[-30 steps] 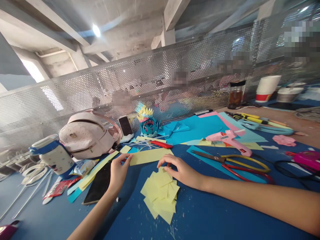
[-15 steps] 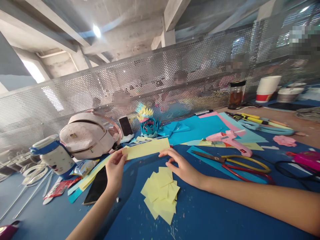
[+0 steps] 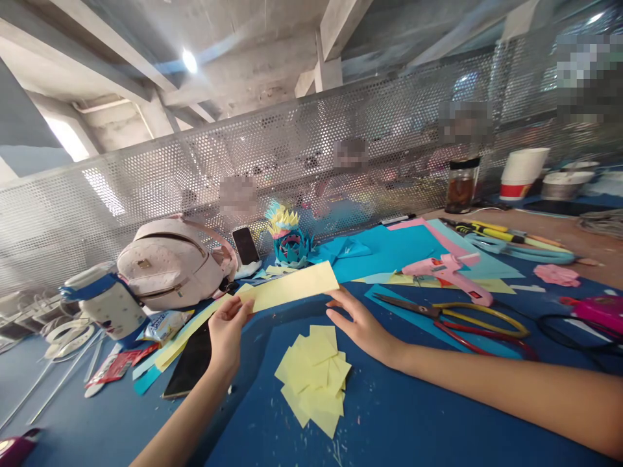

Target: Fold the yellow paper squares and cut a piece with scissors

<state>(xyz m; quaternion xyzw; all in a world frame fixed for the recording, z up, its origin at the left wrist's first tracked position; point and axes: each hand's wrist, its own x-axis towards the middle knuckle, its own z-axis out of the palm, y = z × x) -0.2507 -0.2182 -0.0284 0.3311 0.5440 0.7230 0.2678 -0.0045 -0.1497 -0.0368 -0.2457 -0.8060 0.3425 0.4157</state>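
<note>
A long yellow paper strip point(image 3: 292, 285) is raised above the blue table, its left end pinched between the thumb and fingers of my left hand point(image 3: 228, 334). At the strip's right end is my right hand point(image 3: 360, 324), its thumb and fingers apart and the fingertips at the lower corner; whether they touch it is hard to see. Below the hands lies a loose pile of small yellow paper pieces point(image 3: 314, 379). Scissors point(image 3: 452, 318) with yellow and red handles rest to the right of my right hand, on a blue paper strip.
Behind the strip stands a folded-paper piece point(image 3: 291, 240) in blue and yellow. A pink backpack point(image 3: 168, 263), a white-blue bottle point(image 3: 104, 305) and a dark phone point(image 3: 189, 366) are on the left. Blue paper sheets point(image 3: 394, 250) and a pink glue gun point(image 3: 448, 272) lie on the right.
The yellow strip's right end has risen slightly and shifted right. My right hand has moved a little to the right, its fingers straighter. The left hand keeps its pinch.
</note>
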